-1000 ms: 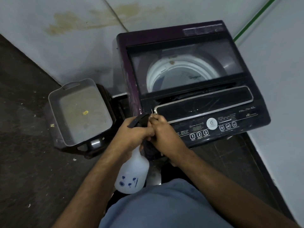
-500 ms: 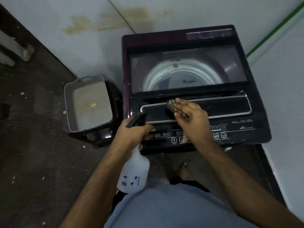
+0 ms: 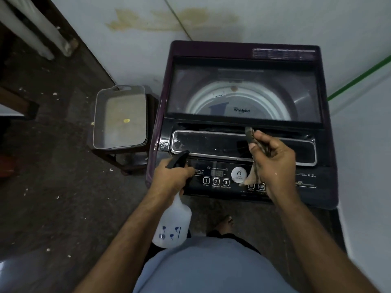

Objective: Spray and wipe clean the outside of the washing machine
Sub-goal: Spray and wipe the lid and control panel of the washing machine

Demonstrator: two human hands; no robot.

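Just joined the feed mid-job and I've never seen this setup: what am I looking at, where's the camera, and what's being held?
This is one head-worn camera looking down at a person's bare hands; there is no robot. In front stands a top-loading washing machine with its glass lid closed. The left hand grips a spray bottle by its trigger head. The right hand holds a brownish cloth over the control panel. A grey tray sits on a stool to the left.
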